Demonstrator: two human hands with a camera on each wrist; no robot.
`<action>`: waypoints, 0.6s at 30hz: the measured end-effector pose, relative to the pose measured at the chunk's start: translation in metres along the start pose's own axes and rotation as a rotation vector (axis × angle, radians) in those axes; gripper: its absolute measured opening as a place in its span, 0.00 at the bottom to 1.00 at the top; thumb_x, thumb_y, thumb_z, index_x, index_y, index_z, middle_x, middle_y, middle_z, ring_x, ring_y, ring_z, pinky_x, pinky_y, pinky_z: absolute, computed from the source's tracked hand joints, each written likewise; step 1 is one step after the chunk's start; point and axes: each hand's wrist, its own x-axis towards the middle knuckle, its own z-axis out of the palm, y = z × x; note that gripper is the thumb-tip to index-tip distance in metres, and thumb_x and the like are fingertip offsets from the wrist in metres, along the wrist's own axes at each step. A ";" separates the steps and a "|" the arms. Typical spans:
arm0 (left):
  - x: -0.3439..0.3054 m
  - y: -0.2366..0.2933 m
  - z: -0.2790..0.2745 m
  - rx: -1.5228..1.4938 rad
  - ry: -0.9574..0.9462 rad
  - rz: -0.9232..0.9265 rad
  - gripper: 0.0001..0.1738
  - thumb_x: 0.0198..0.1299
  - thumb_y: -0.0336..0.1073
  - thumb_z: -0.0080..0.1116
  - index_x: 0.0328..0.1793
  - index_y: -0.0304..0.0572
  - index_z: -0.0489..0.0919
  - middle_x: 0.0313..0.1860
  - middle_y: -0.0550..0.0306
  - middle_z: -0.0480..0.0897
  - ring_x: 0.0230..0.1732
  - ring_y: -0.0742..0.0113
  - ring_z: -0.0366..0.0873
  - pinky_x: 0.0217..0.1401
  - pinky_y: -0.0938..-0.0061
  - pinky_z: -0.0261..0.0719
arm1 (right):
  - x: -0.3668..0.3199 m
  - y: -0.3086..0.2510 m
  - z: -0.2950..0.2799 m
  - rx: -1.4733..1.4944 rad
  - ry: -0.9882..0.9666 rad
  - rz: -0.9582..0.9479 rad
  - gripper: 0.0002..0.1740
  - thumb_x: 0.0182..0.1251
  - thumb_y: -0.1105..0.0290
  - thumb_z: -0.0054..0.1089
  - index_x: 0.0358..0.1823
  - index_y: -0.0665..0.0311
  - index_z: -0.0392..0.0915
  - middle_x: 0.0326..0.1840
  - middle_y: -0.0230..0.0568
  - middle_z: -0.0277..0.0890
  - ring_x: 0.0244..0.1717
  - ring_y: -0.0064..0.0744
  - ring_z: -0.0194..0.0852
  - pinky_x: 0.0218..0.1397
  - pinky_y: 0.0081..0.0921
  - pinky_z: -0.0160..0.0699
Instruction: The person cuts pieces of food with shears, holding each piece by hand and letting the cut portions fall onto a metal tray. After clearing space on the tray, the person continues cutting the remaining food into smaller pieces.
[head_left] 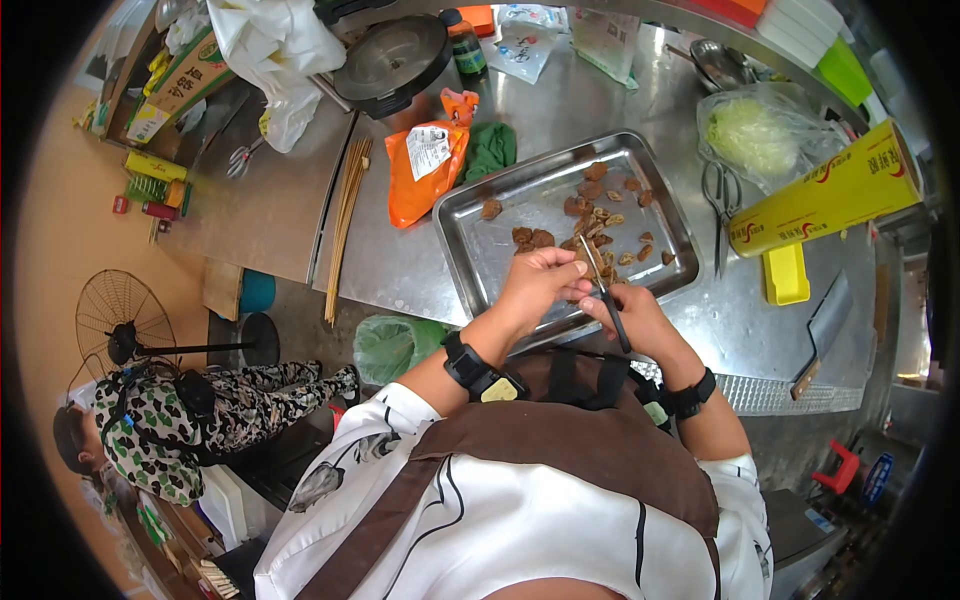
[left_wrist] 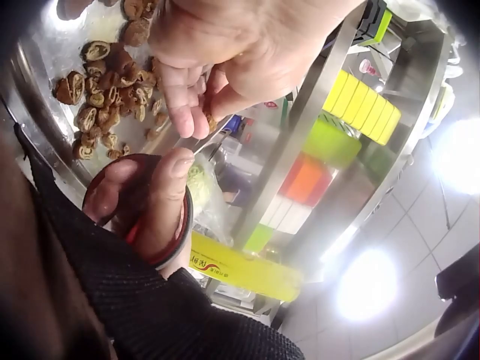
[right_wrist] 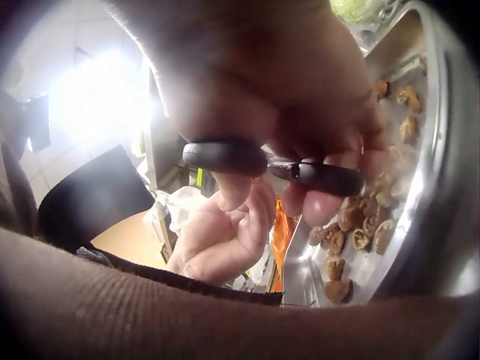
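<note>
Scissors (head_left: 614, 318) over brown pieces (head_left: 577, 206) in tray (head_left: 475, 245)

Scissors (right_wrist: 225, 157): blades out of sight in right wrist view, handle partly covered by right hand (head_left: 642, 322) in head view; brown piece (left_wrist: 211, 122) mostly hidden by left fingers (left_wrist: 181, 116), too small to identify; tray (head_left: 468, 225): near rim partly behind hands, cut off in left wrist view; label (head_left: 428, 150) print on orange bag (head_left: 408, 200) too small to read

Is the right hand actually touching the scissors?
Touching. The right wrist view shows the right hand on the scissors, its thumb and fingers passing through the black handle loops.
</note>
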 end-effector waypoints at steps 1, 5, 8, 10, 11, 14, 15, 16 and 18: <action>0.000 -0.001 0.000 0.008 -0.002 -0.011 0.10 0.58 0.27 0.58 0.45 0.30 0.75 0.37 0.53 0.79 0.34 0.67 0.80 0.39 0.74 0.83 | 0.000 -0.001 0.000 -0.001 -0.001 0.000 0.27 0.52 0.48 0.66 0.19 0.69 0.73 0.11 0.36 0.67 0.15 0.24 0.66 0.18 0.25 0.64; 0.001 -0.003 -0.001 0.023 0.046 -0.024 0.11 0.58 0.27 0.57 0.45 0.29 0.74 0.37 0.52 0.79 0.36 0.65 0.80 0.40 0.74 0.83 | -0.001 -0.007 -0.002 0.040 -0.030 0.102 0.26 0.53 0.49 0.66 0.19 0.68 0.73 0.11 0.34 0.65 0.13 0.23 0.65 0.17 0.24 0.62; 0.001 -0.003 -0.001 -0.032 0.058 -0.012 0.11 0.59 0.26 0.56 0.46 0.29 0.74 0.38 0.51 0.79 0.38 0.65 0.80 0.43 0.73 0.83 | -0.001 -0.008 -0.004 0.051 -0.034 0.115 0.27 0.53 0.48 0.66 0.19 0.68 0.73 0.11 0.33 0.64 0.14 0.23 0.64 0.18 0.25 0.62; 0.003 -0.001 -0.002 -0.051 0.054 -0.009 0.12 0.59 0.26 0.56 0.47 0.29 0.73 0.38 0.51 0.79 0.38 0.65 0.80 0.43 0.73 0.82 | 0.000 -0.005 -0.007 0.034 -0.038 0.100 0.27 0.53 0.47 0.65 0.19 0.68 0.72 0.11 0.33 0.64 0.15 0.23 0.64 0.19 0.25 0.62; 0.003 0.000 -0.002 -0.070 0.051 -0.009 0.12 0.59 0.26 0.55 0.49 0.29 0.72 0.38 0.51 0.79 0.39 0.64 0.80 0.44 0.73 0.82 | 0.000 0.000 -0.008 -0.015 -0.018 0.055 0.28 0.53 0.47 0.66 0.18 0.68 0.72 0.12 0.33 0.64 0.17 0.24 0.63 0.20 0.25 0.62; 0.003 0.002 -0.003 -0.079 0.071 0.031 0.12 0.59 0.26 0.55 0.49 0.30 0.71 0.37 0.51 0.79 0.38 0.65 0.80 0.43 0.72 0.82 | -0.004 0.000 -0.007 -0.080 -0.014 -0.009 0.28 0.52 0.47 0.66 0.19 0.68 0.71 0.14 0.34 0.65 0.19 0.24 0.62 0.23 0.26 0.62; 0.003 0.002 -0.003 -0.080 0.071 0.032 0.12 0.59 0.26 0.55 0.49 0.30 0.71 0.37 0.51 0.79 0.38 0.65 0.80 0.43 0.72 0.82 | -0.005 -0.001 -0.006 -0.094 -0.029 -0.025 0.28 0.52 0.47 0.66 0.19 0.68 0.71 0.15 0.35 0.65 0.21 0.25 0.62 0.24 0.26 0.62; 0.003 0.002 -0.002 -0.070 0.070 0.038 0.12 0.59 0.26 0.56 0.48 0.31 0.71 0.37 0.52 0.79 0.38 0.65 0.80 0.43 0.72 0.82 | -0.005 -0.001 -0.006 -0.095 -0.027 -0.025 0.28 0.52 0.47 0.66 0.19 0.68 0.71 0.15 0.35 0.65 0.21 0.25 0.62 0.24 0.26 0.62; 0.004 0.001 -0.002 -0.058 0.064 0.041 0.11 0.59 0.26 0.56 0.47 0.32 0.71 0.36 0.52 0.79 0.37 0.65 0.80 0.42 0.72 0.82 | -0.004 -0.002 -0.004 -0.099 -0.036 -0.034 0.28 0.52 0.47 0.66 0.19 0.68 0.71 0.15 0.35 0.65 0.20 0.25 0.62 0.23 0.26 0.62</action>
